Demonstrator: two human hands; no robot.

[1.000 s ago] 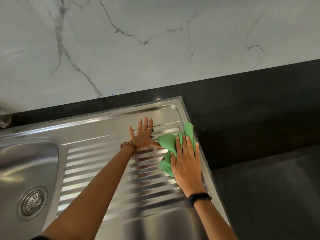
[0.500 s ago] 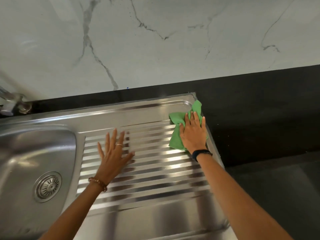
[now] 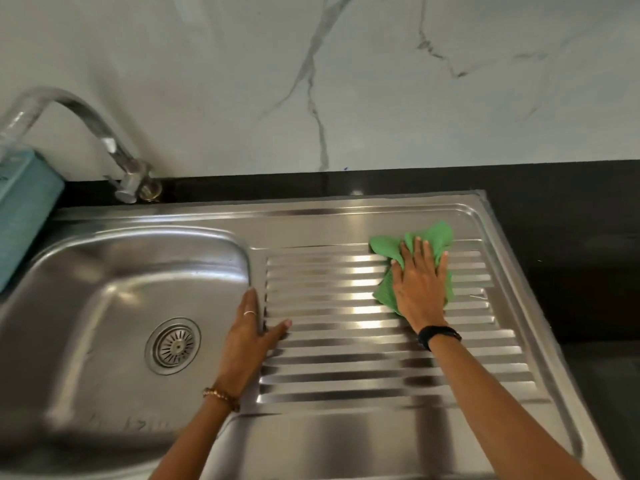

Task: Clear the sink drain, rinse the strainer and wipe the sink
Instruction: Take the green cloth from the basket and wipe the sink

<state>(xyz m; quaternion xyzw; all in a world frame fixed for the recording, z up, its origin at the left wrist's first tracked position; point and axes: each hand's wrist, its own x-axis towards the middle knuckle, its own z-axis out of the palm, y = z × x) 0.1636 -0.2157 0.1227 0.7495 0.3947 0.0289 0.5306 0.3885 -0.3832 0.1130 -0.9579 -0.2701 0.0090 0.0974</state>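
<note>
The right hand (image 3: 420, 284) lies flat, fingers spread and palm down, pressing a crumpled green cloth (image 3: 412, 261) onto the far right part of the ribbed stainless steel drainboard (image 3: 346, 341); a black band (image 3: 438, 336) circles its wrist. The left hand (image 3: 247, 336) rests open and flat, grasping nothing, on the ridge between the drainboard and the rounded stainless steel sink basin (image 3: 104, 306), thumb out over the ribs, a ring on one finger and a beaded bracelet (image 3: 221, 396) at the wrist. In the basin floor sits the round metal slotted strainer (image 3: 173, 345), seated in the drain, left of the left hand. A curved chrome tap (image 3: 86, 133) rises behind the basin from the black surface (image 3: 554, 209). A teal block-shaped object (image 3: 24, 209) stands at the far left edge. A white marble-veined wall (image 3: 346, 81) backs everything.
</note>
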